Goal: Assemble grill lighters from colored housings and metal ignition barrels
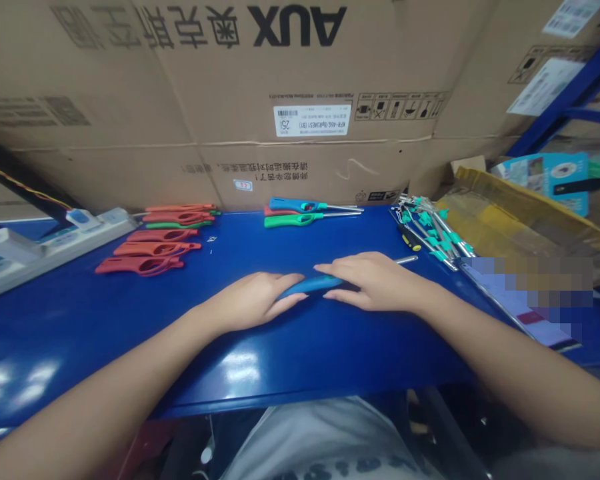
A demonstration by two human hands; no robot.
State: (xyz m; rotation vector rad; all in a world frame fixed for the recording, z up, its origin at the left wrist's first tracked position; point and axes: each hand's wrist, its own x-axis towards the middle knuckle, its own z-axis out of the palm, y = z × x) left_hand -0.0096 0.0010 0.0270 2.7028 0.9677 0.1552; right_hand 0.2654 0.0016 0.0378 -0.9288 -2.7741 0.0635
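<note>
I'm gripping blue lighter [313, 285], left hand [247, 300], right hand [373, 280] curled; rodded lighters [290, 219] beyond it seemingly finished; handles [139, 249] leftward likely remaining.

Pale grey top [315, 430], dark lettering [350, 469] across front; forearms [150, 367] and fingers [290, 305] bare.

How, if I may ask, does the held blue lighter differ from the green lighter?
The left hand and right hand grip the held blue lighter; the green lighter lies on the table. The held blue lighter is partly hidden; the green lighter shows clearly. Both have metal rods.
</note>
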